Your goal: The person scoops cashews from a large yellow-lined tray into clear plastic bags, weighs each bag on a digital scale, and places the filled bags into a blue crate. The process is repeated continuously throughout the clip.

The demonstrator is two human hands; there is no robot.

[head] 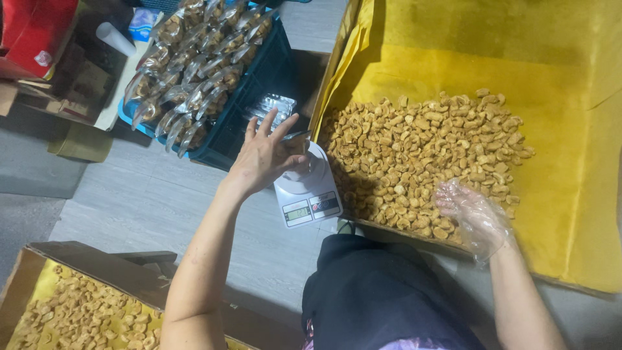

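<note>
The left hand (pixel 262 155) hovers over a small white kitchen scale (pixel 310 189) on the grey floor, fingers spread and loosely curled around the top of a clear plastic pouch (pixel 299 150) standing on the platform — it touches the pouch's mouth rather than clamping it, though how firmly it grips I cannot tell. The right hand (pixel 473 217), in a thin clear plastic glove, rests half open on the near edge of a heap of cashew nuts (pixel 421 155) in a big box lined with yellow paper (pixel 570 116); whether it has any nuts pinched is unclear. The pouch lies to the left of the gloved hand, just beside the box's left wall, its long axis upright. Far left, a dark green crate (pixel 259 84) holds filled pouches (pixel 194 58); another box of nuts (pixel 71 317) sits near left.
</note>
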